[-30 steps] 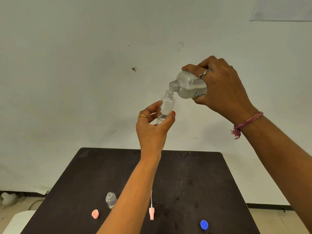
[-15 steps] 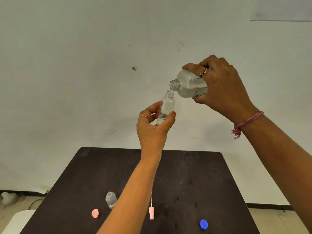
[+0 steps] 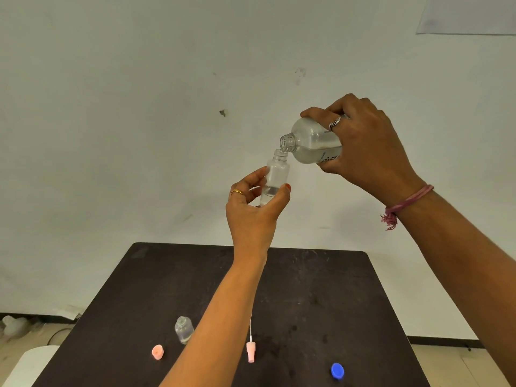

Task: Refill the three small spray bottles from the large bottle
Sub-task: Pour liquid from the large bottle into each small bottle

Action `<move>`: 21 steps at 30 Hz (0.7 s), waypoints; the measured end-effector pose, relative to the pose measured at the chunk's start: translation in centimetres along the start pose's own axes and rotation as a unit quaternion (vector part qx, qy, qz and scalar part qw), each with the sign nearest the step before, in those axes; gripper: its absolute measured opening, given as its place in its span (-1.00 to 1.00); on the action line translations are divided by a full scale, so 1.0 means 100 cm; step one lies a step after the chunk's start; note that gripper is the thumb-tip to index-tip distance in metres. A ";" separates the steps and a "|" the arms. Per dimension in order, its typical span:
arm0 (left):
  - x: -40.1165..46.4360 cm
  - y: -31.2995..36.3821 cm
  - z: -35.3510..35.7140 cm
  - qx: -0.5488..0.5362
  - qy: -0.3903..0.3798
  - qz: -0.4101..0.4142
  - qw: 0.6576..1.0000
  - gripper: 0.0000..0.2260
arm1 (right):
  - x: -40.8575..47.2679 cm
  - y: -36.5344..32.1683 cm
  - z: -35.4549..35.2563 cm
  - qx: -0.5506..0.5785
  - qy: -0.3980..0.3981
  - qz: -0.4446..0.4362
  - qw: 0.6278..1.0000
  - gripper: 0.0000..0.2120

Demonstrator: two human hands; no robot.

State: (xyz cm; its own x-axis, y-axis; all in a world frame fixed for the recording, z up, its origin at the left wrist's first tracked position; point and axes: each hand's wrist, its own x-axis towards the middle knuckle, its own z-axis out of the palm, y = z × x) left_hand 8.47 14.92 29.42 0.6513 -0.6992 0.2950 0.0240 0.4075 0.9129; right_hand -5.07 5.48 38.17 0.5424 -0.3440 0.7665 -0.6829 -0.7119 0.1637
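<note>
- Frame centre: left hand [image 3: 252,216] pinches the small spray bottle [image 3: 275,178] between thumb and fingers, upright, a little liquid inside.
- Right hand [image 3: 365,146] wraps the tilted large bottle [image 3: 310,142], mouth at the small neck; contact unclear.
- Lower frame, dark table [image 3: 321,289]: second small bottle [image 3: 184,329], pink cap [image 3: 157,352], pink sprayer [image 3: 250,350], blue cap [image 3: 337,370].

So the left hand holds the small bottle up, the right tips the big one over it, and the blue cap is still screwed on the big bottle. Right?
Not quite. The head view shows the large bottle open at the neck; the blue cap lies on the table. The rest stands: the left hand holds the small bottle up, and the right hand tips the large one over it.
</note>
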 end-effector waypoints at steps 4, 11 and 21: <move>0.000 -0.001 0.000 -0.002 0.000 -0.002 1.000 -0.59 | 0.000 0.000 0.000 0.003 -0.001 0.001 1.000 -0.32; 0.000 -0.001 0.000 -0.007 -0.001 -0.004 1.000 -0.60 | -0.001 0.000 0.000 0.002 -0.004 0.002 1.000 -0.32; 0.001 -0.004 0.000 -0.004 0.000 -0.004 1.000 -0.58 | -0.001 0.000 0.000 0.003 -0.003 0.002 1.000 -0.32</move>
State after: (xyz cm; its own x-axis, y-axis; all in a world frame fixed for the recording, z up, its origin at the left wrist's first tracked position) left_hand 8.53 14.75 29.09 0.6508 -0.7027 0.2875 0.0349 0.4059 0.9133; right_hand -5.12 5.48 38.11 0.5432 -0.3501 0.7631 -0.6821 -0.7140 0.1579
